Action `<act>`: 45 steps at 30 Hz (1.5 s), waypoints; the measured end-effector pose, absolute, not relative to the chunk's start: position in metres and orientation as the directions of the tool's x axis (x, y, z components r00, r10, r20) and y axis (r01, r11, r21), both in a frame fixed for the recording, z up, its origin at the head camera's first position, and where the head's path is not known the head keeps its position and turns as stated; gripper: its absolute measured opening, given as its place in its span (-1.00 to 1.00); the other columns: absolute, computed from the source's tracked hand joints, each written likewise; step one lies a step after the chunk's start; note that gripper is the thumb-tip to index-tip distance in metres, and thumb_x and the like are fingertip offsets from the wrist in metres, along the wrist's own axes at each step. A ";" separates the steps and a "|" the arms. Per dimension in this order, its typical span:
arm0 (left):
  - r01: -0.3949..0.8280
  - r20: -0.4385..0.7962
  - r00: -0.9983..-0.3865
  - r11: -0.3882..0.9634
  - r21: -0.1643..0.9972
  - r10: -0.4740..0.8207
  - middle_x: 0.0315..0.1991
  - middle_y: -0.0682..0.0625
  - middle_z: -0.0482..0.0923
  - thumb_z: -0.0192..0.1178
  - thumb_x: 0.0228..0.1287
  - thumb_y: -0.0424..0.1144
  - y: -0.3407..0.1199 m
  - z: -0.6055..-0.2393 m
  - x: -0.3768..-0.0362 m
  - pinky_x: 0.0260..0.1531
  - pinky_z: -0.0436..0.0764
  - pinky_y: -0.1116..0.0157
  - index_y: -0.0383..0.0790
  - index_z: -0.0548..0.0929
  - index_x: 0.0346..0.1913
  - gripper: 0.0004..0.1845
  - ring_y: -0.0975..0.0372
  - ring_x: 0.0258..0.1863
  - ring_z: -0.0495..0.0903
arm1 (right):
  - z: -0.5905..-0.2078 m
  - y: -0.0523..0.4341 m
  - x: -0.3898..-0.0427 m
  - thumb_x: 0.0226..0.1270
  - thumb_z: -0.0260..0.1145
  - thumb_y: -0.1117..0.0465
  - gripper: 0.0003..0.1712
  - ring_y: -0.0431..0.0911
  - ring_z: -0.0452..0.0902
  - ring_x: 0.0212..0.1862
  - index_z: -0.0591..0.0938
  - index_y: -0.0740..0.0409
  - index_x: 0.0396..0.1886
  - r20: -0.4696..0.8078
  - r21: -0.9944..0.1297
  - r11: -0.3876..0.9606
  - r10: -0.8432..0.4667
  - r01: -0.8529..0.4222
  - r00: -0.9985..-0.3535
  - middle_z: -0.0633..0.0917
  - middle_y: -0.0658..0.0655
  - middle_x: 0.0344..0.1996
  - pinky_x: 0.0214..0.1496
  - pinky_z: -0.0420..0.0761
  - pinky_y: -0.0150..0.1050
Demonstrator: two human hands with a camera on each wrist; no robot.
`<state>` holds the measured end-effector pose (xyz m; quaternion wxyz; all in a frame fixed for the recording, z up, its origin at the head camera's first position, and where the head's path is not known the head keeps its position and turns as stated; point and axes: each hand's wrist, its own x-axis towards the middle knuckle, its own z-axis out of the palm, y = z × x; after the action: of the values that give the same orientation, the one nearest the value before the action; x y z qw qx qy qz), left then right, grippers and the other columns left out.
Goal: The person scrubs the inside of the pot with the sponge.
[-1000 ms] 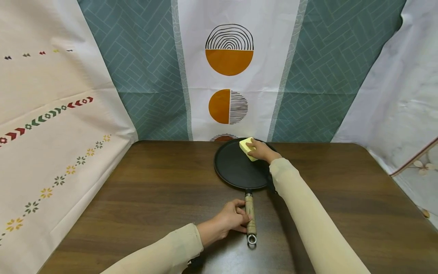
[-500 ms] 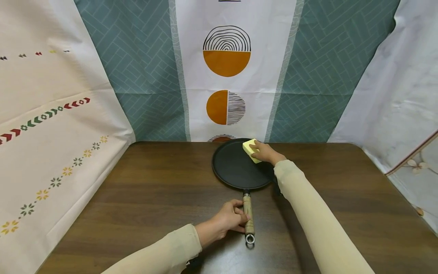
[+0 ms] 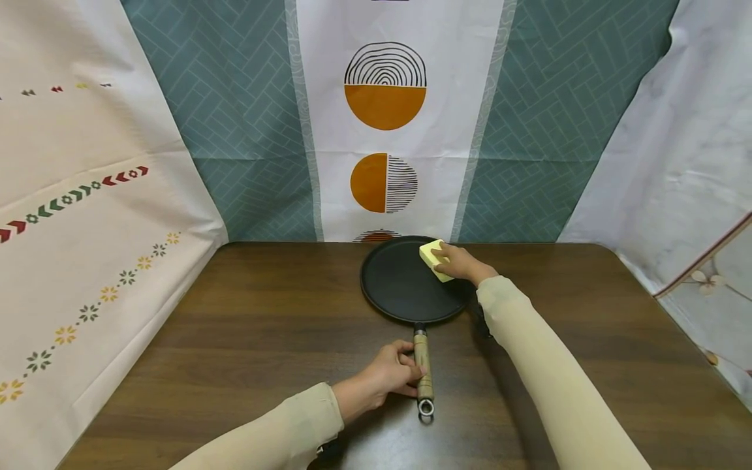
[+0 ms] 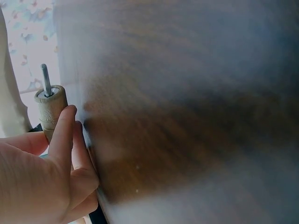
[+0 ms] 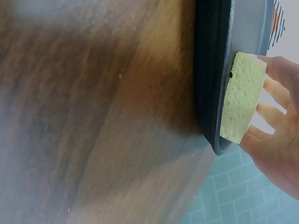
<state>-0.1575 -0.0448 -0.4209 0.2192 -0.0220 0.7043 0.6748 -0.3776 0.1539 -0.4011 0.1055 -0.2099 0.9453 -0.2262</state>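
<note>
A flat round black pan point(image 3: 390, 281) lies on the wooden table, its wooden handle point(image 3: 423, 365) pointing toward me. My left hand point(image 3: 384, 375) grips that handle from the left side, thumb and fingers around it; in the left wrist view the handle's end with its metal ring point(image 4: 46, 80) sticks out past the fingers. On the right part of the pan's surface, my right hand point(image 3: 464, 262) holds a pale yellow sponge point(image 3: 433, 256). Close up in the right wrist view, the sponge point(image 5: 243, 98) sits against the pan near its rim, between thumb and fingers.
The brown wooden table point(image 3: 282, 326) spreads to both sides of the pan. A patterned teal and white cloth point(image 3: 258, 163) hangs right behind its far edge. Pale cloths hang at the left point(image 3: 117, 261) and right point(image 3: 675, 196).
The sponge in my right hand has slid a little to the right and nearer across the pan. My left hand keeps its grip on the handle. The head view has shifted slightly.
</note>
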 end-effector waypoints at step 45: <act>-0.329 -0.343 -0.897 0.097 0.939 0.277 -0.34 -0.12 0.39 0.18 0.19 -0.60 -0.045 -0.419 -0.158 -0.38 0.74 0.11 -0.55 0.24 0.27 -0.42 0.11 -0.41 0.56 | -0.407 0.159 -0.329 0.44 0.14 0.14 -0.33 0.47 0.02 0.35 0.21 0.33 0.43 -0.074 -0.464 0.814 -0.428 -0.348 -0.901 0.03 0.49 0.43 0.35 0.21 0.28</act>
<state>-0.1577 -0.0448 -0.4195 0.2259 -0.0184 0.7052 0.6718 -0.3292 0.1590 -0.4072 0.0878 -0.2045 0.9484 -0.2258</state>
